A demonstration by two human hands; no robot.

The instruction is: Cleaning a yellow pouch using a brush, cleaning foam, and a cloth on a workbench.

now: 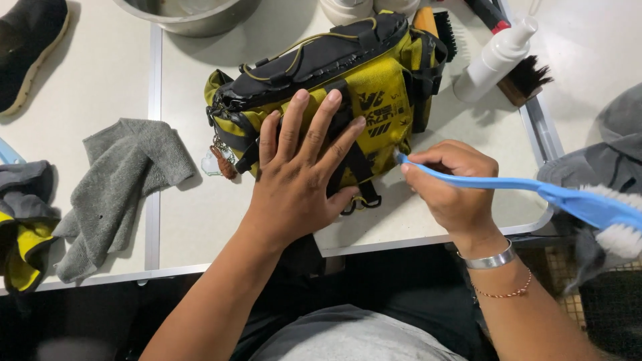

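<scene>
The yellow-and-black bag (321,100) lay on the surface (200,220), long axis running left-right. The left hand (301,180) pressed flat and spread upon it; the right hand (451,187) clamped a blue brush (568,200) at its right end.

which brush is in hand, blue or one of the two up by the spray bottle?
The blue brush, white bristles, gripped by the right hand. The two dark-bristled ones lie untouched near the spray bottle.

We see a yellow-and-black bag (374,87), a blue brush (535,194) with white bristles, and a grey cloth (127,180).
</scene>
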